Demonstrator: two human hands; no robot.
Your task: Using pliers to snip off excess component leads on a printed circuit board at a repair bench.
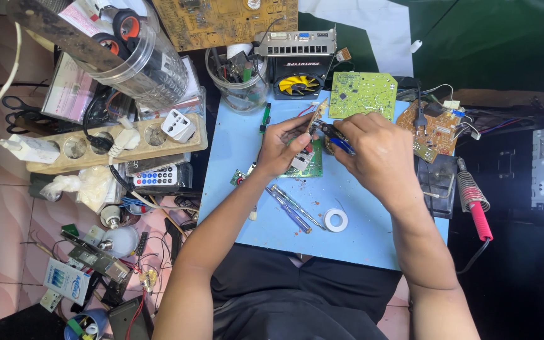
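While the view looks straight down from the person's head, both bare forearms reach forward over a light blue bench [360, 242] crowded with electronics. The left hand [283, 148] has its fingers closed on a small narrow circuit board [315, 117], held tilted above the bench. The right hand [376, 151] has its fingers clamped around blue-handled pliers [335, 135], whose dark tip meets the small board just beside the left fingertips. The two hands sit close together near the far middle of the bench.

Under the hands lies a green circuit board [313, 169], partly hidden. Nearer the person, two screwdrivers [292, 211] with blue and clear handles lie at a slant, and a white roll of tape [335, 220] lies just to their right. At the far edge of the bench rests a larger light green circuit board [362, 94], and beside it to the left stands a black fan unit with yellow blades [298, 82]. A brown circuit board [432, 129] with loose wires sits at the right edge, and a soldering iron with a red handle [478, 211] rests in a coiled stand further right.

To the left of the bench, a beige power strip [111, 145] holds several white plugs. A clear round container [242, 85] full of small tools stands behind the bench, and a white remote control [157, 176] lies below the power strip. More parts and wires litter the pink floor [1, 233] on the left.
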